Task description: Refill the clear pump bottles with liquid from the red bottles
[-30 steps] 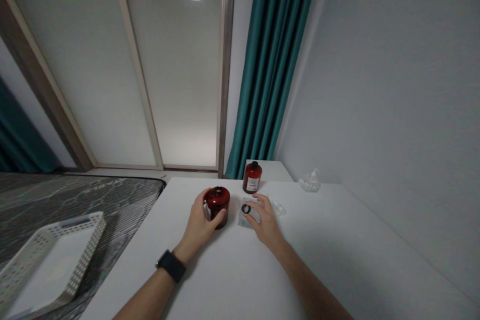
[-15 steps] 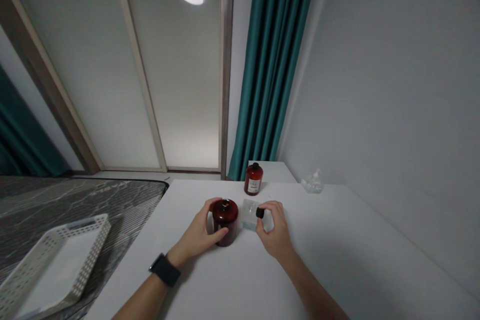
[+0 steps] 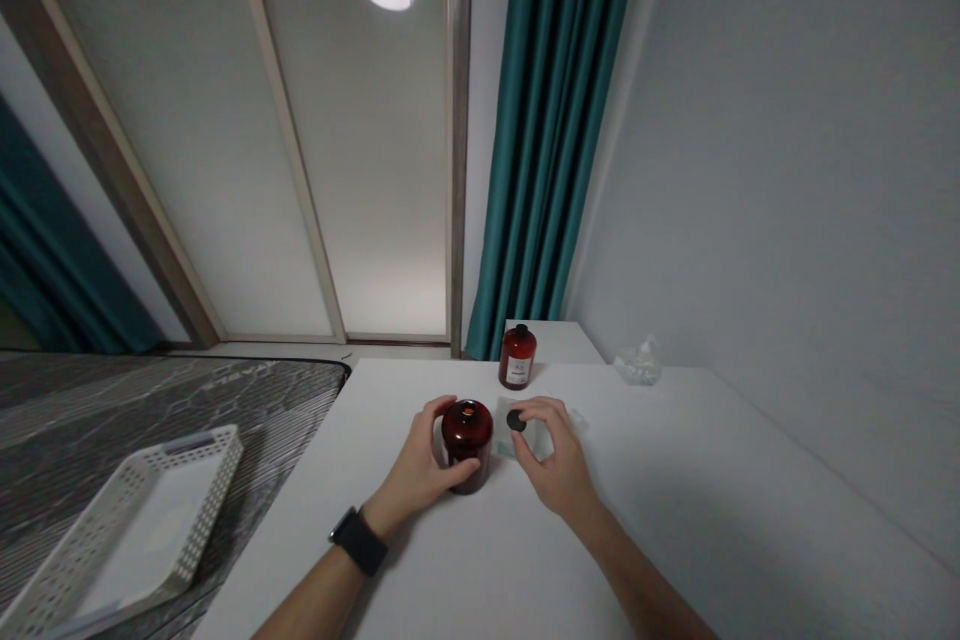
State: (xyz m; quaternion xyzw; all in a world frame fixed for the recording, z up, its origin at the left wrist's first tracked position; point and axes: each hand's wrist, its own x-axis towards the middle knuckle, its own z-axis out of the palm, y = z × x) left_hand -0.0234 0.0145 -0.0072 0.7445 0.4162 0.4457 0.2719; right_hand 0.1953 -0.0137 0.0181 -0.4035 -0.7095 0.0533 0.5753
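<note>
My left hand [image 3: 417, 468] is wrapped round a dark red-brown bottle [image 3: 468, 428] that stands upright on the white table [image 3: 510, 560]. The bottle's mouth is uncapped. Just to the right, my right hand [image 3: 556, 460] pinches a small black cap [image 3: 515, 420] between thumb and fingers, apart from the bottle. Beneath and behind that hand lies a clear, see-through item [image 3: 504, 442], partly hidden, its kind unclear. A second red-brown bottle [image 3: 517, 360] with a white label and a black cap stands farther back.
Crumpled clear plastic [image 3: 637, 364] lies at the table's back right, near the wall [image 3: 787, 220]. Left of the table, a white perforated basket [image 3: 202, 510] rests on a grey patterned surface [image 3: 277, 410]. A teal curtain [image 3: 547, 140] hangs behind.
The black cap has turned in my right hand so that its round face shows. My left hand still holds the bottle. The whole view has shifted slightly.
</note>
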